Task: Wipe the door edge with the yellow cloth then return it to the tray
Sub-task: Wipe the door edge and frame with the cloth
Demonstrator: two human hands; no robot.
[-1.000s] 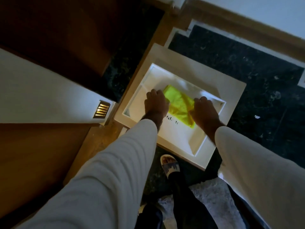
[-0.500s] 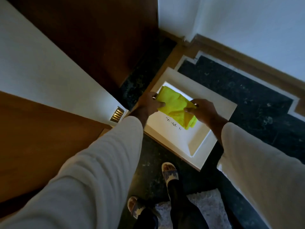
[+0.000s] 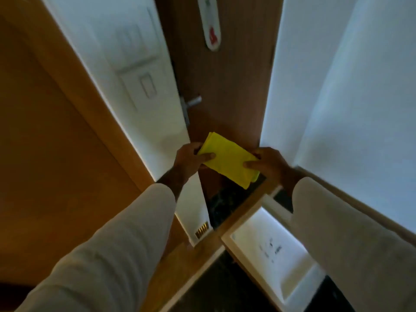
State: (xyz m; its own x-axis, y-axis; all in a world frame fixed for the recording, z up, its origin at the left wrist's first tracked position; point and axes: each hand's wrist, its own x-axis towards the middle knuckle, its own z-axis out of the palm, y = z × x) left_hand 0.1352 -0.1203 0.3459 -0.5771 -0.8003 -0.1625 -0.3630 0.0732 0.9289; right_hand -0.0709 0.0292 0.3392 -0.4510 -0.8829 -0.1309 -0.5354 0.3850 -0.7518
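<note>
Lifted since the earlier frame: folded yellow cloth (image 3: pixel 227 159) now clear of white tray (image 3: pixel 227 240), near right; your left hand (image 3: pixel 190 159) and right hand (image 3: pixel 267 164) fingers clamped on it; door edge (image 3: pixel 180 91) wipe pending.

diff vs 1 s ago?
The yellow cloth went from lying in the white tray to lifted clear, held folded between left hand and right hand in front of the door. Tray stays on the floor.

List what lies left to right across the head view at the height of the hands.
Wooden door face → white door edge → left hand → yellow cloth → right hand → white wall.
</note>
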